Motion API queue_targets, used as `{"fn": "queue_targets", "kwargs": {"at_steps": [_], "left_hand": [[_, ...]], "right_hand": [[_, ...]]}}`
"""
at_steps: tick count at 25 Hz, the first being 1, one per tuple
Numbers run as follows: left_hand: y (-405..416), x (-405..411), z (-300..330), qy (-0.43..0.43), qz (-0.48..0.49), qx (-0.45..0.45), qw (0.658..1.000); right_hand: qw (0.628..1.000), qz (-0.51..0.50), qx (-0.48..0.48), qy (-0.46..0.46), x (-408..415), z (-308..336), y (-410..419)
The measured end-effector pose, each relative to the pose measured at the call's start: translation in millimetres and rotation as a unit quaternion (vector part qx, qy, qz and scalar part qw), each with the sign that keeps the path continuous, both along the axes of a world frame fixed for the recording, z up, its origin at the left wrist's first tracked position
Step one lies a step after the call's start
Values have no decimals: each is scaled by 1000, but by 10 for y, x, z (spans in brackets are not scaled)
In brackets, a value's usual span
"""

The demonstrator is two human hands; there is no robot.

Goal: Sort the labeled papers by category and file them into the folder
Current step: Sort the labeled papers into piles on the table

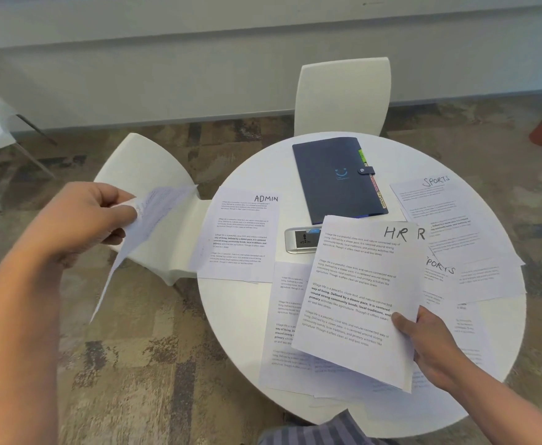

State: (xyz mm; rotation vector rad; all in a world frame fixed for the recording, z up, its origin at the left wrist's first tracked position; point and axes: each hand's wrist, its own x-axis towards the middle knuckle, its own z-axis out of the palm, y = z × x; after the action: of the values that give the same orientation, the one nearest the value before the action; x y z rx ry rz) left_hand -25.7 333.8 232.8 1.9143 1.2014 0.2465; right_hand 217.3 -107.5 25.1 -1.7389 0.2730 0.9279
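1. Worktop (231, 316): round, white, right half of frame. Sheets hang past its near edge at lower centre; brush them with your forearm and they likely slide to the floor.
2. Loose papers (287, 316): overlapped at centre and right, some headings hidden. Risk: filing a covered sheet into the wrong category.
3. SPORTS pile (436, 203), right of frame, and ADMIN sheet (244, 232), centre-left, lie well apart. Keep them so.
4. Folder (333, 178): dark blue, upper centre of the worktop, clasp fastened. Nothing filed yet, by my reading.
5. HR sheets (359, 284): your right hand (436, 345) pinches them at the lower right corner, thumb on top. A one-corner hold lets the stack fan and drop.
6. Single sheet (147, 226): your left hand (83, 220), left of frame, off the worktop over the floor, fingers curled round its top edge. Label unreadable; check before placing.
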Motion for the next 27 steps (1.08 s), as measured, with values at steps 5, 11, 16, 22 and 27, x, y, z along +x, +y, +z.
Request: {"fn": "queue_targets", "kwargs": {"at_steps": [5,11,16,22,27], "left_hand": [[-165,108,18,-155,-34,-106,982],[23,281,-531,-318,41,-252,913],[253,390,-1728,-209,187,-269,921],[-92,242,-2812,-30,231,-300,925],[-300,182,-2995,28,243,-266,932]], "right_hand": [[1000,2,2,1,-11,28,-27],[1000,-8,-1,-2,-13,37,-96],[1000,-13,-9,-5,-8,48,-181],[999,-28,-19,-6,0,10,-204],[999,-42,-27,-3,-18,-18,-156]]}}
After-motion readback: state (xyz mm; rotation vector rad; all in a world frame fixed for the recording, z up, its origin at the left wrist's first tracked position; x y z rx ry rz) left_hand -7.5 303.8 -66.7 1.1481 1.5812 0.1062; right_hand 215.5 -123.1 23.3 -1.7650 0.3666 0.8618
